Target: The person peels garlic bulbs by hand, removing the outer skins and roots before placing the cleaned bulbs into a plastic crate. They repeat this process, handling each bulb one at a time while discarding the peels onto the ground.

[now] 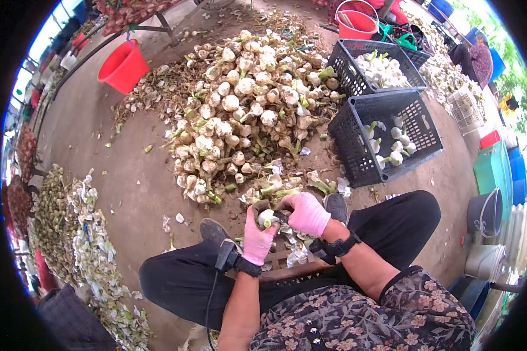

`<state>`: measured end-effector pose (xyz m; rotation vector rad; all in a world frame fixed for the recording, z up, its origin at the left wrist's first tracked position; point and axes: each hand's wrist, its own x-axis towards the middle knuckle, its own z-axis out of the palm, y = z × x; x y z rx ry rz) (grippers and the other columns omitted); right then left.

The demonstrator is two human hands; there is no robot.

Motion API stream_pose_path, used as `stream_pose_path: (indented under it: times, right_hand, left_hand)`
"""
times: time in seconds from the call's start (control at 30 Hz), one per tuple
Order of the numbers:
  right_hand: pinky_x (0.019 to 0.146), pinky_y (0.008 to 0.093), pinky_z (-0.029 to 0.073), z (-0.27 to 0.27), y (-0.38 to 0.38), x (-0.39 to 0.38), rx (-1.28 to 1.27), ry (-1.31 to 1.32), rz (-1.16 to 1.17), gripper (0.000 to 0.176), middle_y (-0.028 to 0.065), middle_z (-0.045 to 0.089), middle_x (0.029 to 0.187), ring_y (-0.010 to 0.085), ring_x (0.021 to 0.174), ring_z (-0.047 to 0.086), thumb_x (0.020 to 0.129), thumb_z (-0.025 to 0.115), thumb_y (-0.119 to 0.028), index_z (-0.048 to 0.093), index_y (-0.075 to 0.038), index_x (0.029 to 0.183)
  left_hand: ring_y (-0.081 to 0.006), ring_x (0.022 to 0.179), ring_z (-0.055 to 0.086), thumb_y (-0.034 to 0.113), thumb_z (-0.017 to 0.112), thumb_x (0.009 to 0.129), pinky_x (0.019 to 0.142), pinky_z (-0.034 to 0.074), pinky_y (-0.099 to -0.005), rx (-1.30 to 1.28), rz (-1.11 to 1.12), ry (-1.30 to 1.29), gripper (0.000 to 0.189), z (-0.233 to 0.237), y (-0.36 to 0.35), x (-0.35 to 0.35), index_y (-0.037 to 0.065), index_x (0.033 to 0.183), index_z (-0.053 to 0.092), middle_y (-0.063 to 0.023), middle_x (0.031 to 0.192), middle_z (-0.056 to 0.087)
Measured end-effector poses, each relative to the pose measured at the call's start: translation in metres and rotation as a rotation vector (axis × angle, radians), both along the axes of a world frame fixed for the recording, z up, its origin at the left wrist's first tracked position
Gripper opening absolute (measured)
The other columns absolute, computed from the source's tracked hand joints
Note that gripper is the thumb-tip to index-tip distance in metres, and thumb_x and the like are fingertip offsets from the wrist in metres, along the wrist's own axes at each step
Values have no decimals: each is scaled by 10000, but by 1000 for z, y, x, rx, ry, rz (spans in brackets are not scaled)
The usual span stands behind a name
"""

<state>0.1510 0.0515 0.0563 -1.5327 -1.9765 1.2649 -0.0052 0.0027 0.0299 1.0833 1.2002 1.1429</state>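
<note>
My left hand (257, 237), in a pink glove with dark fingertips, is closed around a white garlic bulb (266, 218) with a cut greenish end. Close on its right, my right hand (306, 214), gloved the same way, has its fingers curled in against the bulb. Whatever the right fingers grip is hidden. Just beyond both hands lie trimmed stalks and peeled skins, with a big heap of untrimmed garlic bulbs (234, 111) behind them. To the right, a black crate (363, 169) contains several cleaned bulbs.
A second black crate (357, 88), fuller of white garlic, stands behind the first. Red buckets (125, 67) are at the back left and back right. Skins and stalks (93, 234) form a strip on the left floor. A grey bucket (484, 213) stands at right, and another person (480, 61) sits far right.
</note>
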Motion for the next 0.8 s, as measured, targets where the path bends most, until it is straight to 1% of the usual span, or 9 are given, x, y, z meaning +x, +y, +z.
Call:
stream_pose_path:
  times: [0.2, 0.27, 0.4, 0.47, 0.57, 0.63, 0.7, 0.77, 0.8]
  right_hand:
    - [640, 376, 479, -1, -4, -2, 120, 69, -103, 137, 193, 634, 750, 324, 707, 622, 738, 604, -66, 636, 8, 849]
    - [626, 372, 467, -15, 0, 0, -237, 348, -193, 128, 207, 626, 740, 322, 689, 610, 730, 621, -66, 622, 23, 822]
    - [622, 391, 458, -39, 1, 8, -210, 334, -170, 194, 212, 628, 748, 338, 677, 595, 740, 642, -150, 625, 22, 829]
    - [660, 408, 476, -66, -2, 16, -199, -60, -105, 249, 214, 638, 769, 362, 725, 611, 755, 626, -222, 641, 7, 851]
    - [781, 426, 479, -74, -19, 23, -205, -444, 75, 227, 210, 647, 885, 387, 852, 605, 706, 531, -105, 641, -32, 890]
    - [826, 409, 472, -65, -19, 18, -279, -417, 122, 227, 205, 627, 1002, 356, 927, 597, 718, 563, -120, 643, -53, 919]
    - [835, 378, 469, -49, -17, 8, -53, -279, -61, 205, 189, 595, 1099, 349, 997, 569, 733, 594, -112, 640, -65, 927]
    - [867, 365, 466, -33, -9, 4, -112, -237, -51, 299, 158, 597, 1141, 317, 1045, 578, 782, 650, -193, 620, -72, 1054]
    - [887, 361, 460, -29, -8, 0, -78, 45, -54, 407, 165, 598, 1142, 303, 1057, 577, 766, 687, -221, 579, -60, 1124]
  left_hand:
    - [-165, 934, 569, -39, 590, 813, 847, 467, -275, -178, 47, -368, 369, -10, -2, -2, 34, 1156, 479, -71, 1021, 570]
    - [-217, 928, 595, 99, 580, 891, 847, 493, -349, -326, 213, -723, 279, -14, 1, -3, 34, 1147, 493, -87, 1009, 595]
    - [-283, 960, 600, 328, 548, 907, 850, 489, -466, -346, 347, -1014, 334, -18, 6, -9, 40, 1076, 554, -108, 1015, 620]
    - [-283, 983, 598, 323, 560, 899, 848, 489, -470, -388, 400, -1110, 317, -8, 10, -12, 57, 1072, 564, -102, 1012, 626]
    - [-269, 1047, 588, 348, 563, 890, 835, 487, -498, -433, 426, -1236, 295, -13, 14, -23, 114, 1070, 582, -74, 1033, 642]
    - [-252, 1062, 585, 388, 527, 902, 843, 470, -526, -430, 437, -1142, 316, -20, 13, -25, 126, 1070, 585, -59, 1082, 640]
    - [-242, 1075, 578, 396, 486, 919, 875, 460, -478, -417, 406, -1169, 327, -9, 13, -20, 131, 1082, 586, -52, 1109, 636]
    - [-267, 1121, 548, 359, 509, 918, 949, 386, -551, -413, 387, -1209, 297, -16, 16, -17, 136, 1099, 584, -42, 1091, 633]
    - [-267, 1121, 548, 359, 509, 918, 949, 386, -551, -415, 378, -1210, 297, -19, 17, -15, 136, 1099, 584, -42, 1091, 633]
